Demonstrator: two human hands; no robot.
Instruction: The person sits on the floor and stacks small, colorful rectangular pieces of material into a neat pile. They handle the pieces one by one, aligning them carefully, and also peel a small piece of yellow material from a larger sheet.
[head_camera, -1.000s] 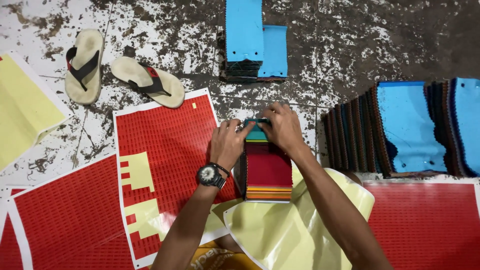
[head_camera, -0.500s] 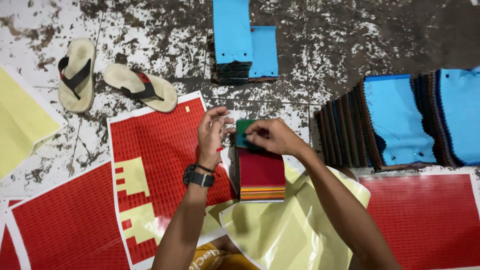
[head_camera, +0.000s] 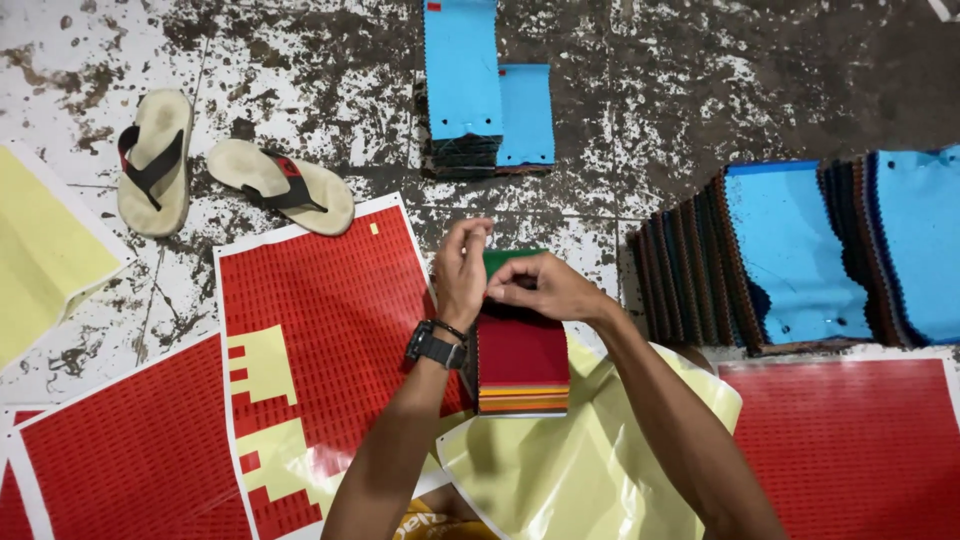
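Both hands work at the top edge of a stack of fabric swatches (head_camera: 522, 350): left hand (head_camera: 460, 268) raised beside it, right hand (head_camera: 545, 287) pinching something there, maybe a small sticker. Red sticker sheet (head_camera: 320, 300) lies just left of the stack.

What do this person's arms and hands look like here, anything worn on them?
Both arms are bare from the bottom edge of the view up to the hands, with no sleeves or gloves showing. The left wrist carries a black watch with a dark strap, and a thin dark band sits just above it. The left hand and right hand show no rings that can be made out.
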